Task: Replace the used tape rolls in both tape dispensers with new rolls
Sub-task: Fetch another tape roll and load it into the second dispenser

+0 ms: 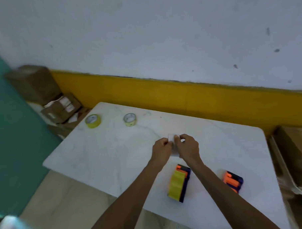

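Note:
On the white marble table, my left hand and my right hand meet over the middle, both pinching a small pale roll or core; its exact kind is hard to tell. A yellow tape roll lies flat at the far left of the table, with a thinner, paler roll to its right. Near the front edge stands a purple-and-orange dispenser holding yellow tape. A second purple-and-orange dispenser stands to its right, with no roll visible in it.
Cardboard boxes are stacked on the floor beyond the table's left corner. More brown boxes stand at the right edge. A yellow band runs along the wall behind the table. The floor at left is green.

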Motion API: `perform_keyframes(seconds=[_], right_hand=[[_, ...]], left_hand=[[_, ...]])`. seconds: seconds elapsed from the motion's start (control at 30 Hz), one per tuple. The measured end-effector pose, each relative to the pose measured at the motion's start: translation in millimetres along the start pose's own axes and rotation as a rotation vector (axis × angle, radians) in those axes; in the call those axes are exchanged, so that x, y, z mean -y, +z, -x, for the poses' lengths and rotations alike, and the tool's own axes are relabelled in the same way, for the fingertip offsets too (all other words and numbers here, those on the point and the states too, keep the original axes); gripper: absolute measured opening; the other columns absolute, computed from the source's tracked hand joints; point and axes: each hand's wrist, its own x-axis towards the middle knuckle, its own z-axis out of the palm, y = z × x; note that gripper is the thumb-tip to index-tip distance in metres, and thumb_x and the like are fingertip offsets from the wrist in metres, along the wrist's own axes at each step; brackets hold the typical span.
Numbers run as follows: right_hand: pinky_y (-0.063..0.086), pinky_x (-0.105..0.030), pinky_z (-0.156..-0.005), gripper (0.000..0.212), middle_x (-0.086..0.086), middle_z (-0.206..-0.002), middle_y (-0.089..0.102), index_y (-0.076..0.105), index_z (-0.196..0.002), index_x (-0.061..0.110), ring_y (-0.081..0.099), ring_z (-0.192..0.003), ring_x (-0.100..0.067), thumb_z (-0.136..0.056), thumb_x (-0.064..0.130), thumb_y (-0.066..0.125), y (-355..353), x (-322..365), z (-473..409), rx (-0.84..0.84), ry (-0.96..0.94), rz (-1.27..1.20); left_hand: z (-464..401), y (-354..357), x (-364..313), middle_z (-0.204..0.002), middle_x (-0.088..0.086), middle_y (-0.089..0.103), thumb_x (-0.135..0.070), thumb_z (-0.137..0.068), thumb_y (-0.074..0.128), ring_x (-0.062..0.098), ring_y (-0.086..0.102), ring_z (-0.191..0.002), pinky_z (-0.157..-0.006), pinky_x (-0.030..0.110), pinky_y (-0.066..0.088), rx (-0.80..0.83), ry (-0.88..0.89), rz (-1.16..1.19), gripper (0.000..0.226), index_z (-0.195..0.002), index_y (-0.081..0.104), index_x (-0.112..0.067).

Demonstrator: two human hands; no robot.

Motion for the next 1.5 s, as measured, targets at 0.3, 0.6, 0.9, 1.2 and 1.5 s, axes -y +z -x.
perform_keyframes(seconds=[0.3,0.6,0.9,1.2,1.5], right_hand=[[0.058,-0.047,-0.079,0.035,-0.012,-0.103,0.073,0.071,-0.099,0.01,0.066,-0.091,-0.028,-0.092,0.038,0.051,145,79,33,0.135,-0.109,0.059],[0.058,-0.051,-0.078,0.037,-0.015,-0.103,0.072,0.07,-0.102,0.008,0.067,-0.092,-0.032,-0.091,0.039,0.052,254,144,52,0.133,-0.126,0.022],[0.058,-0.051,-0.075,0.037,-0.014,-0.097,0.072,0.07,-0.097,0.008,0.067,-0.087,-0.03,-0.09,0.04,0.053,312,169,12,0.124,-0.101,0.05],[0.058,-0.048,-0.072,0.039,-0.014,-0.085,0.072,0.07,-0.088,0.006,0.068,-0.08,-0.032,-0.089,0.041,0.053,378,194,-72,0.122,-0.06,0.034],[0.053,-0.035,-0.076,0.038,-0.014,-0.091,0.073,0.07,-0.091,0.005,0.067,-0.087,-0.03,-0.091,0.039,0.053,422,200,-129,0.111,0.038,0.075]], left_hand=[[-12,-156,56,-0.065,-0.001,0.048,-0.011,-0.092,0.049,0.016,0.046,-0.065,-0.061,0.026,0.036,-0.175,-0.07,0.024,0.034,-0.059,0.045,-0.018],[-41,-282,87,-0.073,0.005,0.055,-0.014,-0.093,0.05,0.021,0.052,-0.075,-0.072,0.033,0.045,-0.179,-0.082,0.016,0.028,-0.065,0.054,-0.014],[-104,-325,105,-0.088,0.014,0.062,-0.017,-0.095,0.048,0.026,0.056,-0.084,-0.089,0.045,0.054,-0.158,-0.11,0.0,0.022,-0.079,0.06,-0.008],[-209,-365,114,-0.096,0.018,0.068,-0.019,-0.091,0.053,0.031,0.064,-0.092,-0.092,0.052,0.054,-0.119,-0.156,0.0,0.02,-0.078,0.064,-0.01],[-282,-382,120,-0.097,0.015,0.067,-0.016,-0.094,0.053,0.035,0.064,-0.101,-0.095,0.051,0.054,-0.049,-0.207,0.004,0.017,-0.087,0.066,-0.008]])
